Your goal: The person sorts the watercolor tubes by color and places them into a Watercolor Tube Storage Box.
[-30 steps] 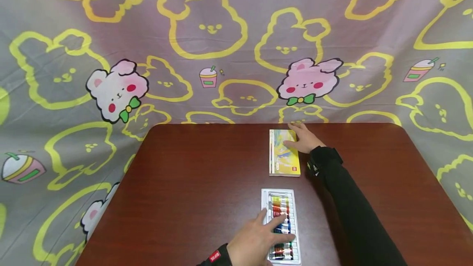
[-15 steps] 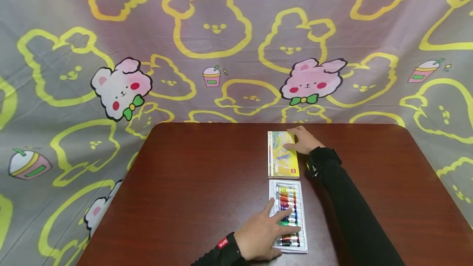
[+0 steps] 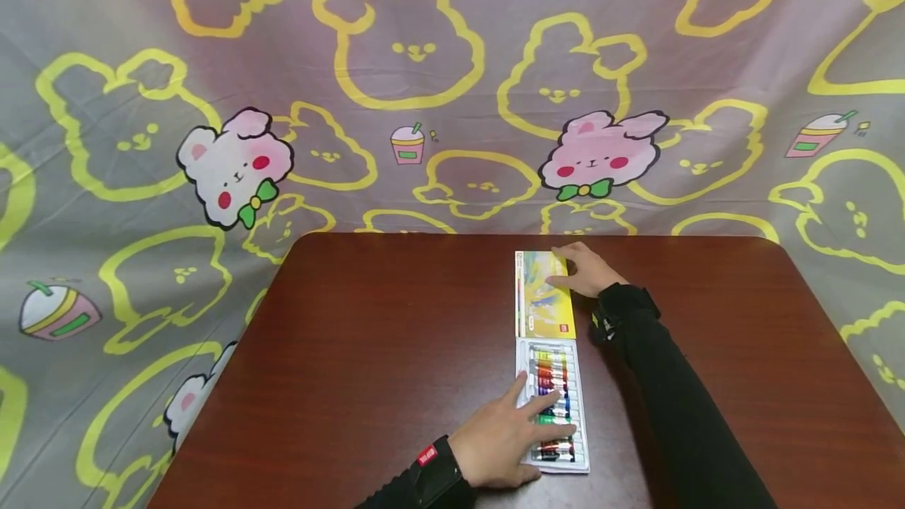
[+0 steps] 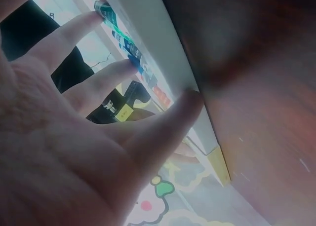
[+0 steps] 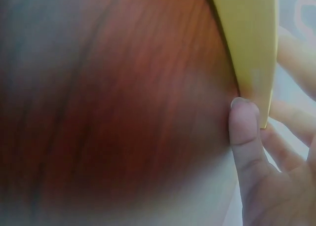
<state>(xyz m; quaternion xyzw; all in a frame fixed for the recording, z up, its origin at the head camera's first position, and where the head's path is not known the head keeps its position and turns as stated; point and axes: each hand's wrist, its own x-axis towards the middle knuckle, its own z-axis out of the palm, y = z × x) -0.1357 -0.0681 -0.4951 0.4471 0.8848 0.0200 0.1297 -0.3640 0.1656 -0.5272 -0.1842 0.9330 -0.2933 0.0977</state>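
Note:
A white plastic tray of small colored paint tubes [image 3: 554, 365] lies lengthwise on the table. My left hand [image 3: 496, 440] rests over the tray's left side with spread fingers; two fingertips reach the tubes. In the left wrist view, one finger lies against the white tray wall [image 4: 160, 43]. Just beyond the tray is a flat yellow paint box [image 3: 549, 313] with a printed cover, its near end against the tray's far end. My right hand [image 3: 588, 269] grips the box at its far right corner. The right wrist view shows the thumb by the yellow box edge [image 5: 252, 43] and other fingers behind it.
A dark reddish-brown table [image 3: 396, 336] with rounded far corners carries both things. Behind it hangs a grey-pink cloth [image 3: 452, 124] printed with yellow outlines, rabbits and cups. The right sleeve [image 3: 686, 391] crosses the table's right half.
The tray has moved away from me and slightly right with my left hand, from apart to touching the box. My right fingers, first reaching over the box, now curl at its far corner.

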